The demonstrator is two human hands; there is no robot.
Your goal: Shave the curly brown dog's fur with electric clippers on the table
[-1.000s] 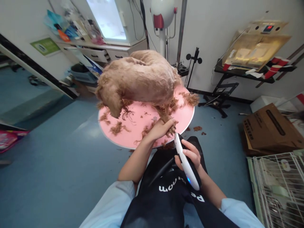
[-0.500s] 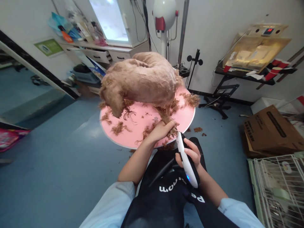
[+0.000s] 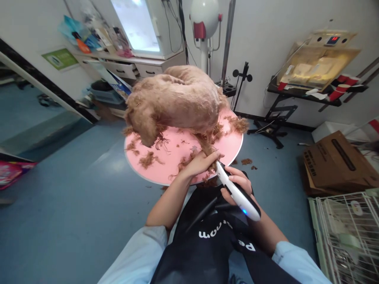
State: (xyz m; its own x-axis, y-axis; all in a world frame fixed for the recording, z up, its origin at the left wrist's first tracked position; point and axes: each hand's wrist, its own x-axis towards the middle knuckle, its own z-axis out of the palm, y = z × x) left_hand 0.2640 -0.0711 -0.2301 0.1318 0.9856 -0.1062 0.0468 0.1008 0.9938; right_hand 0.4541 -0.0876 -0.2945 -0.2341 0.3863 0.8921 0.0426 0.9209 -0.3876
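Note:
A brown dog [image 3: 180, 98] with short-clipped fur stands on a round pink grooming table [image 3: 168, 165], its head low at the left. My left hand [image 3: 203, 162] is closed around the dog's leg [image 3: 207, 146], close to the paw, near the table's front edge. In my right hand [image 3: 239, 183] is a white and black hair clipper [image 3: 237, 193] with a blue light glowing on its body. The clipper's tip meets the fur at the paw, just beside my left thumb. The paw itself is mostly hidden by my fingers and the clipper.
Clumps of cut fur [image 3: 148, 159] lie about the tabletop, and some fur [image 3: 246, 161] is on the floor. Behind stand a white dryer [image 3: 205, 19] and drawers [image 3: 118, 70]. At the right are a cardboard box [image 3: 340, 161] and a wire cage [image 3: 349, 232].
The clipper's tip has moved left and up onto the fur at the paw, while its rear end has swung right. My left hand keeps its hold on the leg.

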